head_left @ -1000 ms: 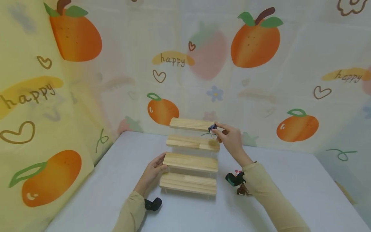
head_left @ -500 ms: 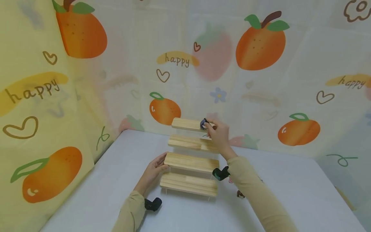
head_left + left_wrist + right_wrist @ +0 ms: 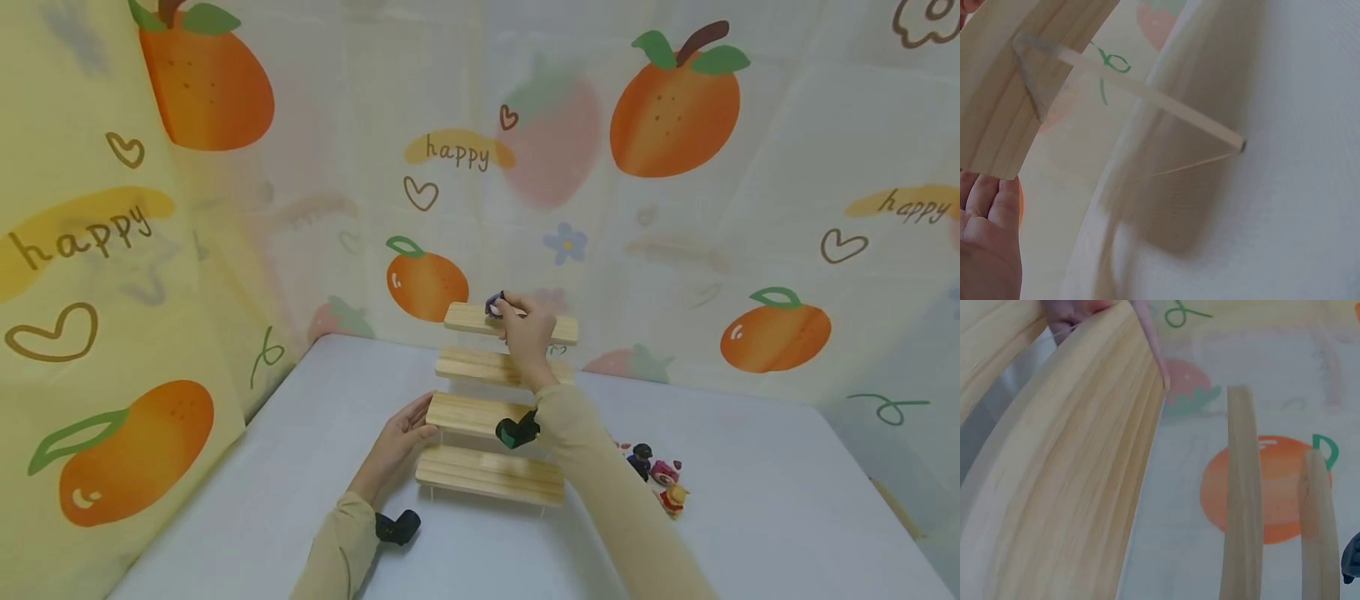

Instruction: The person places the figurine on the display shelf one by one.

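Observation:
A tiered display stand [image 3: 491, 477] with several pale wooden boards on clear supports stands on the white table. My left hand [image 3: 397, 439] holds the left end of its third board from the top, thumb in front and fingers behind. In the left wrist view, fingers of that hand [image 3: 991, 250] lie at the board's end. Over the left half of the top board [image 3: 467, 317], my right hand [image 3: 531, 335] pinches a small dark blue figurine [image 3: 492, 305], partly covered by the fingers. A dark blue piece of the figurine [image 3: 1352, 559] shows at the right wrist view's edge.
Several small toy figurines lie right of the stand, among them a dark one [image 3: 640, 461], a pink one [image 3: 664, 472] and one in red and yellow [image 3: 673, 498]. The right sleeve [image 3: 615, 492] passes before them. A fruit-print sheet [image 3: 337, 167] hangs close behind.
The right hand has carried the blue figurine leftward from the top board's right end to its left half. More figurines on the table have come into sight. The left hand stays put.

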`<state>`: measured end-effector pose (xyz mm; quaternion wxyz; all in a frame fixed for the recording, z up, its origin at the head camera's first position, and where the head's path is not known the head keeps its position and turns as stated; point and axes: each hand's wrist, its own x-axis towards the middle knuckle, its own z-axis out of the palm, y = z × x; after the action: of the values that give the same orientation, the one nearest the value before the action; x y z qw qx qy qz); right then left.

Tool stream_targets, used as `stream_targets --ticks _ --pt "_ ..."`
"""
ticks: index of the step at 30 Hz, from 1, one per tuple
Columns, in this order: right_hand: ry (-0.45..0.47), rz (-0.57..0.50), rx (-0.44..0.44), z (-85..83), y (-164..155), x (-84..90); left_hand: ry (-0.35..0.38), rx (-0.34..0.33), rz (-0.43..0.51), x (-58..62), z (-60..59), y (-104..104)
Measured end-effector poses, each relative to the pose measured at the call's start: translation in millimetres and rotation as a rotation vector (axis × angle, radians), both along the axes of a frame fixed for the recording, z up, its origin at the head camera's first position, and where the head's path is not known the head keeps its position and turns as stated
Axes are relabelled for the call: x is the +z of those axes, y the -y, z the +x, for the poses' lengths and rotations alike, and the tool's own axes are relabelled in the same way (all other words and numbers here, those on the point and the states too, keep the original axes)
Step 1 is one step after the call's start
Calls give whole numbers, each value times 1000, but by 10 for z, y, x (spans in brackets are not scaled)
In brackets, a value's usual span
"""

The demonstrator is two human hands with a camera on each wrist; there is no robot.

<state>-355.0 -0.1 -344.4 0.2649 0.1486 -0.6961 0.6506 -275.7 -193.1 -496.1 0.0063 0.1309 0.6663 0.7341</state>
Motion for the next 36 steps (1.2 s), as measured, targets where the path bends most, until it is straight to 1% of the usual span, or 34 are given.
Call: stream_targets --ticks 5,8,14,17,24,30,36 --pt "-3 11 -21 -18 158 -1 -6 7 -10 1 4 -18" --pt "-7 41 -23 -20 227 -8 -10 11 -10 7 6 -30" --pt "14 91 -51 -38 307 -69 -17 -1 19 13 9 -35" --pt "18 89 -62 -22 331 -82 -18 -7 21 11 12 -30" --pt "40 68 -35 -30 387 -113 -28 -2 13 7 8 -7" --pt "53 7 11 -52 391 -143 -16 10 2 32 19 -6" --pt "115 29 -1 -45 324 -151 -40 -3 23 18 12 -17"
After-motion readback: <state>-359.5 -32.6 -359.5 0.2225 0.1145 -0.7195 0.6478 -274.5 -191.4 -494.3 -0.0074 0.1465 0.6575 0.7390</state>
